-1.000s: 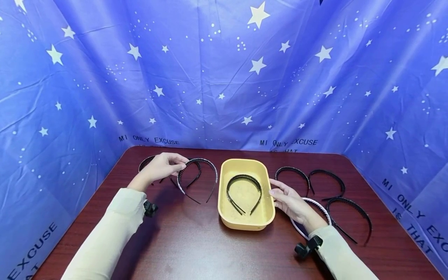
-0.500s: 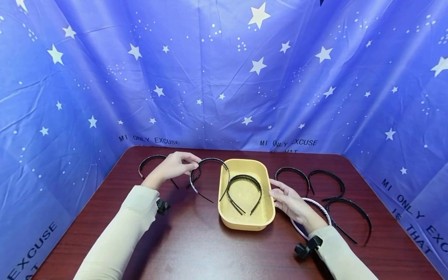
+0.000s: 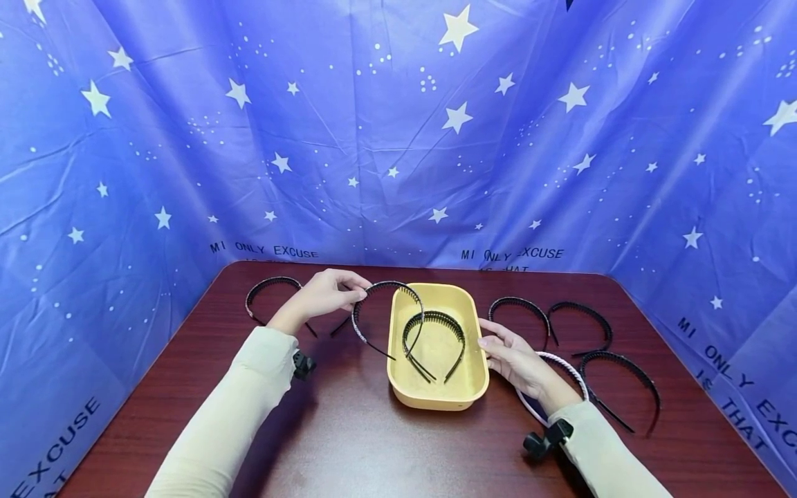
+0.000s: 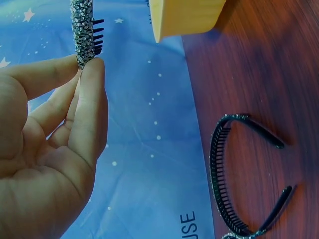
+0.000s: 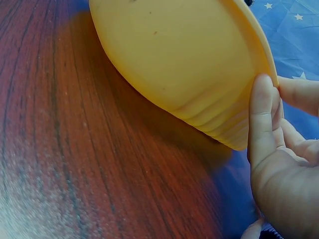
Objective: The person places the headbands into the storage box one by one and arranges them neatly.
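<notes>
My left hand (image 3: pixel 328 294) pinches a black toothed headband (image 3: pixel 389 283) with a silvery glittering outside between thumb and fingers. Its hoop is held up, and its right side overlaps the left rim of a yellow plastic tub (image 3: pixel 436 399) in the head view. Close up in the left wrist view, the headband's sparkly band (image 4: pixel 82 32) and comb teeth show. Inside the tub lie black headbands (image 3: pixel 436 316), nested so closely that I cannot tell how many. My right hand (image 3: pixel 517 360) grips the tub's right edge; the right wrist view has the thumb (image 5: pixel 261 114) against the yellow wall.
On the left of the table (image 3: pixel 349 443) rests another headband (image 3: pixel 274 280); a further dark tip shows near the left hand. To the right lie black headbands (image 3: pixel 519 300) and a pale twisted headband (image 3: pixel 563 361), partly behind the right wrist. A starry blue curtain (image 3: pixel 398 138) surrounds the table.
The left hand has carried the glittering headband rightward, from beside the tub to over its left rim. My right hand and the tub have stayed in place.
</notes>
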### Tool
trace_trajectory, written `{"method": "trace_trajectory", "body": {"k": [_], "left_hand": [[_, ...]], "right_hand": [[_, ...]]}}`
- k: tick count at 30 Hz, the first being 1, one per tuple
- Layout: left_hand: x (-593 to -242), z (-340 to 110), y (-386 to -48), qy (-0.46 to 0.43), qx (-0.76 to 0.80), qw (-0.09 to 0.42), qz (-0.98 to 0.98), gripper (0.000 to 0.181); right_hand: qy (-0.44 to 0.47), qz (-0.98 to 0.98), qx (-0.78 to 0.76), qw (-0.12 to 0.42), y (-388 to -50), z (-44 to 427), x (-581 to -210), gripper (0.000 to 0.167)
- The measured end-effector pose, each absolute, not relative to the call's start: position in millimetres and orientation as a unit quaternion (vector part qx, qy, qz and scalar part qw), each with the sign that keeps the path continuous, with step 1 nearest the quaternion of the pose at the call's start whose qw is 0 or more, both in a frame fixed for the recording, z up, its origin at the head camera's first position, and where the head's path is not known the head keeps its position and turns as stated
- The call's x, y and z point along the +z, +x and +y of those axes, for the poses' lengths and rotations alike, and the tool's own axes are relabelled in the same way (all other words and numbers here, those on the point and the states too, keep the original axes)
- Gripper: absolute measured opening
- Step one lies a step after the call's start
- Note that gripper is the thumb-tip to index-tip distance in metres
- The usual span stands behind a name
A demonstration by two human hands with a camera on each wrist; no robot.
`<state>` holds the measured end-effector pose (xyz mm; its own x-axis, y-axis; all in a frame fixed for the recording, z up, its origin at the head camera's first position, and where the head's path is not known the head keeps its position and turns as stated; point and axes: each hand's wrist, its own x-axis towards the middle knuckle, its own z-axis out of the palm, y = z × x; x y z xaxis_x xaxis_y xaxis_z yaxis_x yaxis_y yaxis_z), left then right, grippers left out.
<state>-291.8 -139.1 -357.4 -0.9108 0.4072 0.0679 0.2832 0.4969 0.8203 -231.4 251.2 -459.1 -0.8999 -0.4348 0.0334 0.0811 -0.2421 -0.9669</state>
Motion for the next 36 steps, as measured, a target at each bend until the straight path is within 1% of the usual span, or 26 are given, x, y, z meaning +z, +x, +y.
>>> {"method": "trace_trajectory", "body": {"k": [15,22,36], "left_hand": [[-366,-106,-300,0.208,0.477,0.080,0.850,0.027],[-369,-95,-300,0.201,0.491,0.084,0.843,0.023],[-383,-71,-313,0.213,0.480,0.091,0.846,0.019]], "right_hand": [[-0.144,0.587,-0.778,0.170,-230,252,-461,0.064],[-0.145,0.589,-0.777,0.168,-231,252,-462,0.064],[-0.145,0.585,-0.780,0.169,-230,251,-459,0.063]]}}
